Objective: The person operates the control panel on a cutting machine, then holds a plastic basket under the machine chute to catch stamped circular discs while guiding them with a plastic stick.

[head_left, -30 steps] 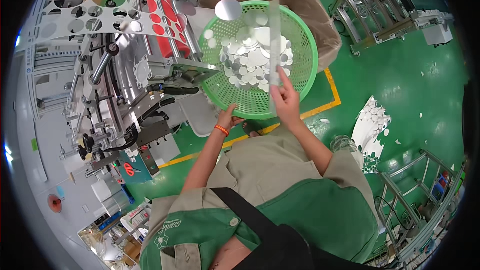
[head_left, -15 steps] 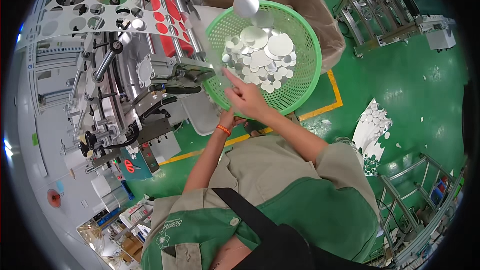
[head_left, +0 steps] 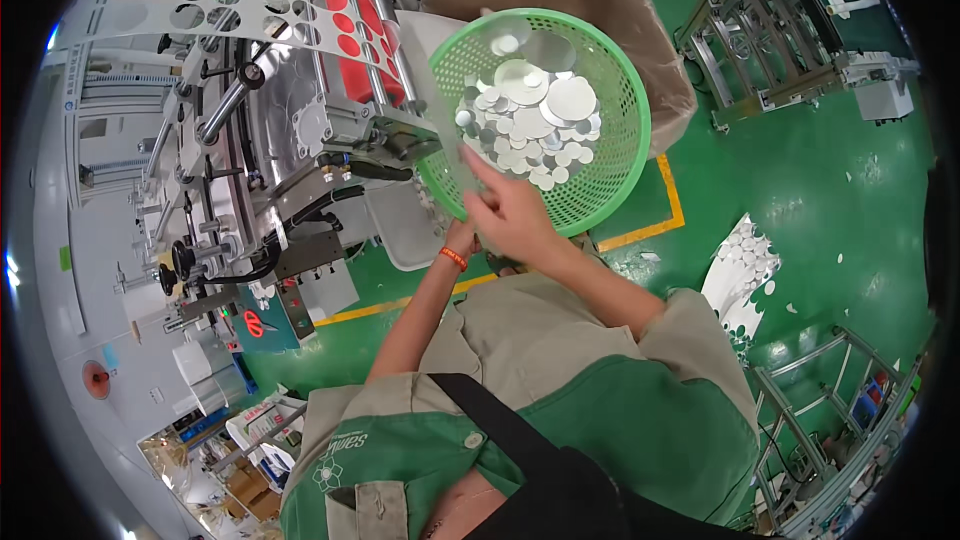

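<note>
A round light-green plastic basket [head_left: 625,175] holds a heap of white and silvery discs [head_left: 530,120] of several sizes. My right hand [head_left: 515,220] is over its near left rim, index finger stretched toward a translucent sheet [head_left: 437,90], thumb apart and the other fingers curled; whether the fingertip touches the sheet I cannot tell. Lower down, my left hand [head_left: 460,237], with an orange band [head_left: 454,258] at the wrist, is beside the basket's near rim. Its fingers are mostly hidden behind my right hand.
On the left stands a machine with a red roller [head_left: 350,30] and a white web [head_left: 265,5] punched with round holes. A large brown lined box [head_left: 660,90] is behind the basket. A metal frame [head_left: 765,50] and a punched scrap sheet [head_left: 738,275] are at right.
Large discs that were above the basket's far side now lie lower, in its far part. The view has shifted slightly. My right hand has moved a little right and down.
</note>
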Demonstrator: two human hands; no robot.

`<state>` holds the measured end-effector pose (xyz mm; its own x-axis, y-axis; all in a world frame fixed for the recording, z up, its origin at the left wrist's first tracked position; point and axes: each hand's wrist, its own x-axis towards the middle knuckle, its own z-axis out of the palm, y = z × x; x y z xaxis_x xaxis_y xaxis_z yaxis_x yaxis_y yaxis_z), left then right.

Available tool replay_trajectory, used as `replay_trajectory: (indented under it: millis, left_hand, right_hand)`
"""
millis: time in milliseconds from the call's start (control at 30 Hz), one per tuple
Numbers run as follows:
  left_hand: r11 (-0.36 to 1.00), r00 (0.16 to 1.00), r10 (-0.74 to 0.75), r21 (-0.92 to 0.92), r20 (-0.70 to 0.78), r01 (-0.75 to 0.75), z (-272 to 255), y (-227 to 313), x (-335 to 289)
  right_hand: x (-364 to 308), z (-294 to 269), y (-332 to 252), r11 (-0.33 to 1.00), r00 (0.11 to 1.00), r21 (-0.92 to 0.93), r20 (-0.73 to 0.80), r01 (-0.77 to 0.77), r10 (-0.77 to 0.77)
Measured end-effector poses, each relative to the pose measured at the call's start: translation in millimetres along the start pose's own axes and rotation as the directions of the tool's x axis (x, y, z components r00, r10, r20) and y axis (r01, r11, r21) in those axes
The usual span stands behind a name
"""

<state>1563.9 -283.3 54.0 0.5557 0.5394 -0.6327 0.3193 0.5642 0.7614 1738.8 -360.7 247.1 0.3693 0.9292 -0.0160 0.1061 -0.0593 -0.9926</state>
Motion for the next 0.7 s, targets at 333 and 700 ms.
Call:
replay_trajectory:
  millis: [333, 700]
  left_hand:
    - [0.984, 0.981, -0.168, -0.080, -0.100, 0.160, 11, 18, -9]
    - [0.976, 0.975, -0.188, -0.129, -0.116, 0.173, 14, 24, -8]
  right_hand:
    - [-9, 3, 58, 0.990, 0.982, -0.006, 0.129, -0.139, 0.138]
    - [11, 17, 67, 0.998, 0.997, -0.044, 0.065, -0.038, 0.041]
